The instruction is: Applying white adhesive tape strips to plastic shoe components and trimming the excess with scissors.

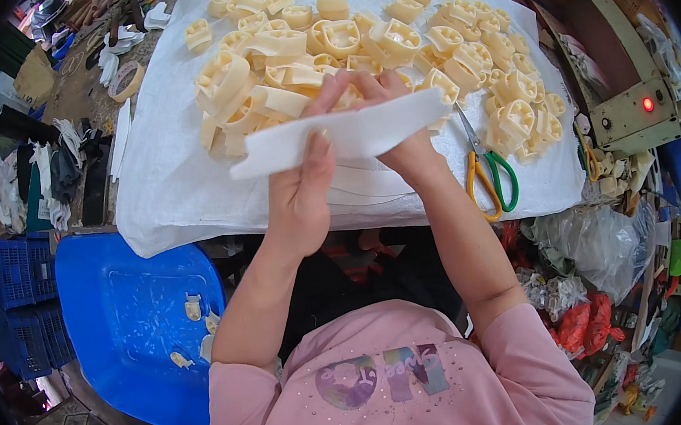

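Observation:
A flat white strip (349, 134) with a notched left end is held up over the near part of the table. My left hand (301, 182) grips it, thumb on the near face and fingers behind. Bent fingers of my right hand (412, 156) show above the strip's upper edge, closed around its right part; the strip hides the palm and thumb. Just beyond both hands lies a heap of cream-coloured rolled pieces (337, 36), each a band curled around small inner parts. Scissors (478, 154) with one yellow and one green handle lie right of my right hand.
White cloth (166, 188) covers the table. A blue plastic basin (133, 314) with a few scraps stands lower left, near blue crates (22, 264). At the right edge sits a metal box device (634, 114) with a lit red light, above plastic bags (597, 241).

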The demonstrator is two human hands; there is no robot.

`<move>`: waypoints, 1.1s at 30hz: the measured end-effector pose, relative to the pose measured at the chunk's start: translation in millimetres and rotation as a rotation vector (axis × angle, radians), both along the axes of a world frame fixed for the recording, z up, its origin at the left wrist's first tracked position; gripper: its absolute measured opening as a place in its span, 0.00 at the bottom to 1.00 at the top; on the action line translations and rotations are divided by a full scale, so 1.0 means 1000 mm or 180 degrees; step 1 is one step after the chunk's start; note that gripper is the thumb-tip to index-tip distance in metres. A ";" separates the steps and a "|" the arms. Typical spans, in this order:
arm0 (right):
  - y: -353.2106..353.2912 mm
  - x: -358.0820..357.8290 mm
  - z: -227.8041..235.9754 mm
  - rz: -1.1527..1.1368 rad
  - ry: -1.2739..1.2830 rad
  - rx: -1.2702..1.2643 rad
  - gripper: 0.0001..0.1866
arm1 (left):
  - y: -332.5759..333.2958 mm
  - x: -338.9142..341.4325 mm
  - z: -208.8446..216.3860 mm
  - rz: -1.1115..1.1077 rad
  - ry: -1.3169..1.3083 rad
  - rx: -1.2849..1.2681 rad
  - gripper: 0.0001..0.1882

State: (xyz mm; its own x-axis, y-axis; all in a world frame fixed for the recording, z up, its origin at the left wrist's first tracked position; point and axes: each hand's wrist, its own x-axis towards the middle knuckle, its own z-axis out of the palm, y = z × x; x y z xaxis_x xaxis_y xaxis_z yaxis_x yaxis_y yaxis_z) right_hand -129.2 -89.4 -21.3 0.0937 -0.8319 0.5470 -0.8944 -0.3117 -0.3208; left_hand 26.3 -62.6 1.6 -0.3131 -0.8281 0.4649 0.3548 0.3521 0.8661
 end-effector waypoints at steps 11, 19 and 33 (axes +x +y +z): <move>0.033 -0.022 0.019 0.0591 -0.3395 0.0836 0.26 | 0.000 -0.010 0.006 0.0088 0.0287 0.0570 0.27; 0.074 -0.064 -0.013 0.0282 -0.3346 0.1440 0.27 | 0.006 -0.003 0.009 0.0708 0.0492 0.0982 0.20; 0.085 -0.047 -0.014 -0.0589 -0.0251 0.0544 0.21 | 0.003 0.011 0.025 -0.0220 0.0917 0.1421 0.26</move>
